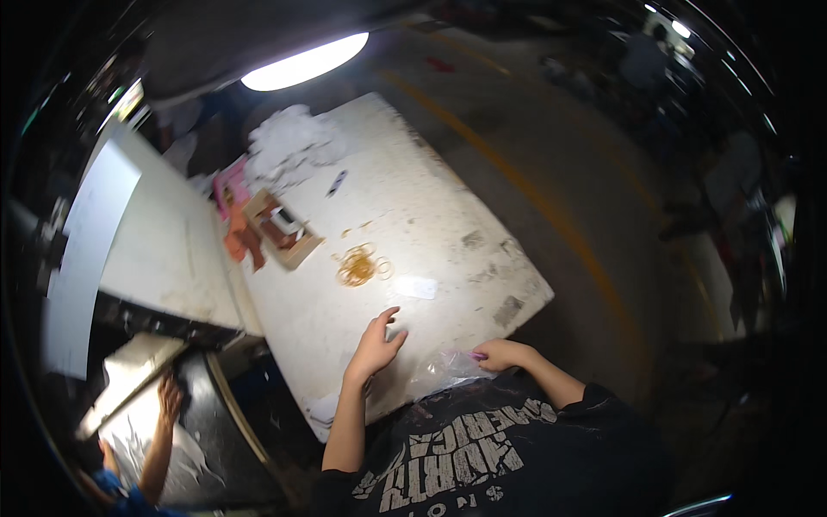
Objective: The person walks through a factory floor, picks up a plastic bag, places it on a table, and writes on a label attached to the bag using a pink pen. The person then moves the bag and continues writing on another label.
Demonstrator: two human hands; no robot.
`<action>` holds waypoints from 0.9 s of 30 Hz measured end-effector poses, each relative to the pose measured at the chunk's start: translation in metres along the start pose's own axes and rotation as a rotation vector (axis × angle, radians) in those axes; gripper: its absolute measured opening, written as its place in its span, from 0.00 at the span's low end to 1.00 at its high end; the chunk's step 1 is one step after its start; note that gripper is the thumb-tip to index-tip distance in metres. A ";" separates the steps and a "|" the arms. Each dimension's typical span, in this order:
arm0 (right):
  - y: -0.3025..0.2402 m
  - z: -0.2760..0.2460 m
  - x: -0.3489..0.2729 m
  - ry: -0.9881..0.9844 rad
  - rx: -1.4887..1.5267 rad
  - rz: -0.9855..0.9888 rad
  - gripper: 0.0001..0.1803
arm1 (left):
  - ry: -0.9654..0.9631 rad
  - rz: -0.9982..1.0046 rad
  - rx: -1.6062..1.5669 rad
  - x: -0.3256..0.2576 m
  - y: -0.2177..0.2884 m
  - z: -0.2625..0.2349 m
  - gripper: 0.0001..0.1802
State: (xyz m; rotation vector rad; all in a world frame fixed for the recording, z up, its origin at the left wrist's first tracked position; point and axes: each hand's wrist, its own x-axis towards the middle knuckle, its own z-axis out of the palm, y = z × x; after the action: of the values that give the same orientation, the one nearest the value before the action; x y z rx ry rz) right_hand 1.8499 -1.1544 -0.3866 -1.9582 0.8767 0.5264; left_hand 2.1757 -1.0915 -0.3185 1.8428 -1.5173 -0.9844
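My right hand (502,355) is closed on the edge of a clear plastic bag (444,370), which lies at the table's near edge against my shirt. A small purple-pink bit shows at its fingertips. My left hand (376,346) hovers over or rests on the tabletop left of the bag, its fingers apart with nothing between them. Just beyond its fingertips lies a white card or slip (416,287). Farther off is a loose heap of yellow-brown rubber bands (357,265), with a few strays around it.
An open cardboard box (291,246) with brown and dark items stands at the white table's (448,250) left edge, beside orange cloth (237,237). White crumpled material (293,142) is piled at the far end. At lower left, another person's hand (170,396) works over a dark surface.
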 end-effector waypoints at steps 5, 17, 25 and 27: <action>0.052 0.058 -0.069 0.298 0.197 0.260 0.23 | -0.143 0.125 0.280 0.050 0.014 0.092 0.26; 0.172 0.174 -0.340 1.326 1.256 0.338 0.14 | -1.418 -0.117 0.087 0.056 0.130 0.377 0.34; 0.194 0.257 -0.428 2.212 2.079 0.273 0.13 | -1.606 -0.005 -0.178 -0.023 0.263 0.502 0.16; 0.200 0.274 -0.437 2.191 2.049 0.317 0.13 | -1.536 0.087 -0.018 -0.027 0.283 0.530 0.17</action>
State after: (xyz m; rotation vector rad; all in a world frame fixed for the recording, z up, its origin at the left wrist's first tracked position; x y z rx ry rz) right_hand 1.4065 -0.8250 -0.3509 0.3694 1.5387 -2.0155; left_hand 1.5792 -1.1057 -0.3960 0.7584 -2.2027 -2.5997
